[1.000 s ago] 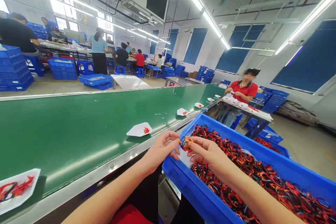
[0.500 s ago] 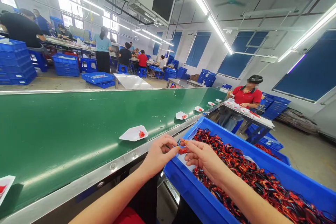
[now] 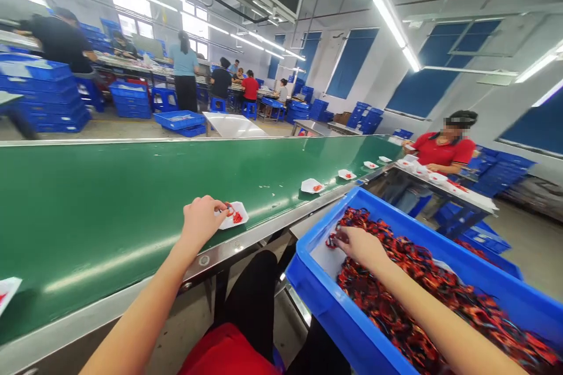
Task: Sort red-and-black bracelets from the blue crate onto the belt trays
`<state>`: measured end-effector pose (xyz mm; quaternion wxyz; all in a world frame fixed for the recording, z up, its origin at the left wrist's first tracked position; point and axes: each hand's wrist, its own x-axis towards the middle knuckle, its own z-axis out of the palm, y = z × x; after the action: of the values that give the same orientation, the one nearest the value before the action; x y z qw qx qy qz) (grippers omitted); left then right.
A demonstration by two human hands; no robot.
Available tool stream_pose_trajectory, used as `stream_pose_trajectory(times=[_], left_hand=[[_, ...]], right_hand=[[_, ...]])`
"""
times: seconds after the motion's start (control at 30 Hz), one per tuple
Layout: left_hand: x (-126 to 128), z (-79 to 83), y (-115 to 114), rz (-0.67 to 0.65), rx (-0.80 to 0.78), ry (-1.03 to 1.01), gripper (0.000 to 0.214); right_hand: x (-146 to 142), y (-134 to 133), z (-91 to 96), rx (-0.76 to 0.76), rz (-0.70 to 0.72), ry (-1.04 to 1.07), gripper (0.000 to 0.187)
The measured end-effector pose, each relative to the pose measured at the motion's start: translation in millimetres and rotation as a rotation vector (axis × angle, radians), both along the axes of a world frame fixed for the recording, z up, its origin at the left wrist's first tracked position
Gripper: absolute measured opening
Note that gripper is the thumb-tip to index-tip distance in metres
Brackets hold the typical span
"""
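Note:
My left hand [image 3: 203, 224] is over the green conveyor belt [image 3: 132, 199], its fingertips pinched on a small dark and red wire bundle [image 3: 229, 208] at a white tray [image 3: 227, 224]. Small red pieces [image 3: 237, 218] lie in that tray. At the near left end of a blue bin [image 3: 321, 302], my right hand [image 3: 360, 244] reaches in with fingers closed on a red and black wire bundle [image 3: 331, 240]. Many tangled red and black wire bundles [image 3: 417, 287] fill the bin.
More white trays with red pieces stand along the belt, including one tray [image 3: 312, 186] farther on. A metal rail [image 3: 176, 287] edges the belt. At right, a person in red [image 3: 446, 149] works at a side table [image 3: 479, 202]. Stacked blue bins [image 3: 44, 94] stand far left.
My hands have parted from above the bin's edge. The left has moved left to the tray with a wire bundle; the right has lowered into the bin and closed on another. The view has shifted.

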<state>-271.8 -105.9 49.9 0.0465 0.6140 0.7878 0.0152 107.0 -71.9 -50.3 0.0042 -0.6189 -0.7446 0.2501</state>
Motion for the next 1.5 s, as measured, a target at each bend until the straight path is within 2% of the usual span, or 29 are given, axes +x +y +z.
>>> stream_pose_trajectory(times=[0.13,0.27,0.33,0.4,0.47,0.53,0.63,0.73,0.83,0.97,1.27,1.5], left_hand=[[-5,-3.7,-4,0.068,-0.068,-0.021,0.028],[-9,1.1,-11,0.103,-0.09,-0.02,0.028],[-5,7.1,-14,0.098,-0.049,-0.011,0.029],[7,13.2,-14,0.044,0.071,-0.058,0.027],[28,18.1,-14,-0.069,0.234,-0.23,0.024],[58,21.9,-15,-0.214,0.331,-0.477,0.024],[106,26.1,-19,-0.406,0.279,-0.776,0.032],[145,26.9,-21,-0.526,0.155,-0.976,0.048],[166,23.9,-20,-0.572,0.1,-1.158,0.064],[174,18.5,-20,-0.577,0.129,-1.303,0.068],[169,5.3,-23,-0.589,0.152,-1.244,0.07],[165,-2.9,-24,-0.611,0.202,-1.134,0.068]], right_hand=[[-23,-5,-8.2,-0.042,-0.02,-0.207,0.035],[-17,-1,-5.3,-0.074,-0.055,-0.13,0.03],[-4,2,5.2,-0.09,-0.094,0.092,0.03],[9,2,22.7,-0.186,-0.17,0.458,0.034],[17,-4,44.0,-0.337,-0.276,0.821,0.04],[18,-13,64.1,-0.464,-0.334,1.076,0.043],[10,-30,84.7,-0.591,-0.318,1.298,0.038],[-1,-41,92.5,-0.672,-0.282,1.409,0.032],[-8,-47,91.9,-0.72,-0.254,1.477,0.029],[-13,-49,84.4,-0.751,-0.247,1.49,0.026],[-17,-49,70.9,-0.755,-0.253,1.445,0.031],[-16,-49,74.9,-0.64,-0.235,1.359,0.035]])
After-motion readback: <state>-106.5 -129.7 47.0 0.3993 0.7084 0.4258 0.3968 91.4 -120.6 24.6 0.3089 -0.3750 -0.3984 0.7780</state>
